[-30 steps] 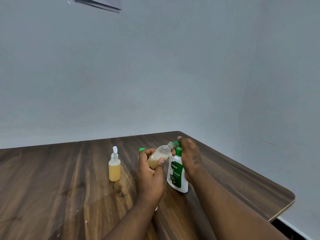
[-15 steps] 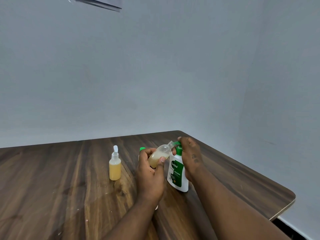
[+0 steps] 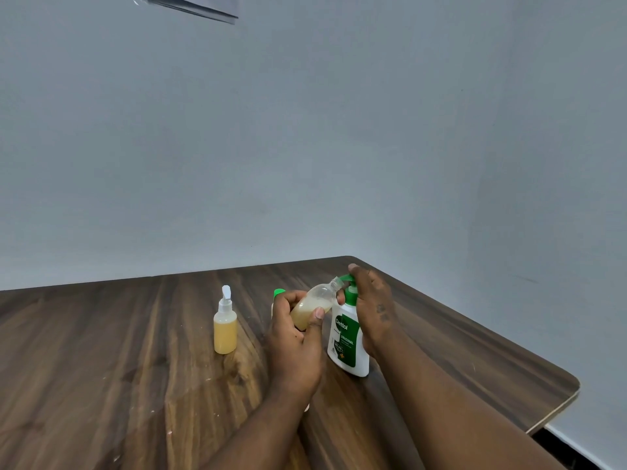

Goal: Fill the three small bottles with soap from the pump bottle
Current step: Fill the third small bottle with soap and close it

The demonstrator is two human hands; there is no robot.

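We see the small clear plastic bottle (image 3: pixel 314 305), about half full of pale yellow soap, tilted with its open neck up against the green spout of the white pump bottle (image 3: pixel 347 344) with a green label, which stands on the dark wooden table (image 3: pixel 101 368). The left hand (image 3: pixel 295 347) grasps the small bottle, fingers and thumb curled round its body. The right hand (image 3: pixel 371 300) wraps over the pump head, thumb at its neck. A green-topped item (image 3: pixel 279 292) peeks out behind the left hand, mostly hidden. Well to the left stands a capped small bottle of yellow soap (image 3: pixel 225 329). Behind is a grey wall (image 3: pixel 305 130).
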